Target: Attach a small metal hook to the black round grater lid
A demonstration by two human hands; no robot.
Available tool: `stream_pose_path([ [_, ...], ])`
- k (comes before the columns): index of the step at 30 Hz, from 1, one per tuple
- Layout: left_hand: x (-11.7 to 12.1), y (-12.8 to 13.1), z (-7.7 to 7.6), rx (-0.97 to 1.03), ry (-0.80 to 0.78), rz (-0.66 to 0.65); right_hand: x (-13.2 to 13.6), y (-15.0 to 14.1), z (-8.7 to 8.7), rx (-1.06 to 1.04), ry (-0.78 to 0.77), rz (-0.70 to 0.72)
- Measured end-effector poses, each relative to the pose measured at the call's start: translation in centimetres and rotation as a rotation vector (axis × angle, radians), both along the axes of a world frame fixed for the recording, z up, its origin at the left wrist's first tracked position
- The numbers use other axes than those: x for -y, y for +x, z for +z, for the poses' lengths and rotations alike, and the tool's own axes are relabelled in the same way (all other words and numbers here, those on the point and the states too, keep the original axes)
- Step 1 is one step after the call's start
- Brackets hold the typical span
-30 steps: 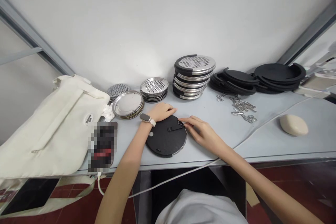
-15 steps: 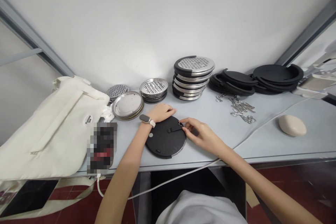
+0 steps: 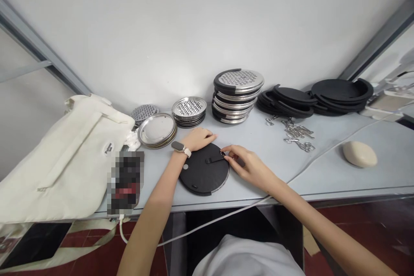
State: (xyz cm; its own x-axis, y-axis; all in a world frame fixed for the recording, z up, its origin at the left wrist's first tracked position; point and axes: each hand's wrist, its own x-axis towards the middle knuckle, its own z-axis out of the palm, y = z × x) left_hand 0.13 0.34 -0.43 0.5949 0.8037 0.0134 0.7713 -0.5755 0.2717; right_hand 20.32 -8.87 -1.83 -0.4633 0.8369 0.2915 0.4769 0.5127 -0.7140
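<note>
A round black disc with a metal rim point(image 3: 203, 172) lies flat near the table's front edge. My left hand point(image 3: 198, 138) rests on its far left edge, fingers curled and pressing down; a watch is on that wrist. My right hand point(image 3: 247, 164) pinches a small metal ring point(image 3: 223, 153) at the disc's right edge, where a short black tab ends.
Behind stand a stack of assembled grater discs point(image 3: 237, 95), plain metal plates point(image 3: 157, 129), perforated plates point(image 3: 189, 110) and black rims point(image 3: 318, 95). Loose metal hooks point(image 3: 296, 134) lie to the right, a beige oval lump point(image 3: 359, 154) further right. A cream bag point(image 3: 61, 159) lies left.
Both hands stay on the disc; the right fingertips have shifted slightly at the ring. Nothing else has moved.
</note>
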Motion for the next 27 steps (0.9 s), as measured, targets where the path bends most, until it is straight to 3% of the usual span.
stream_pose_path([
  [27, 0.07, 0.01, 0.07, 0.001, -0.016, 0.008, 0.0, 0.01, 0.22, 0.017, -0.006, 0.013],
])
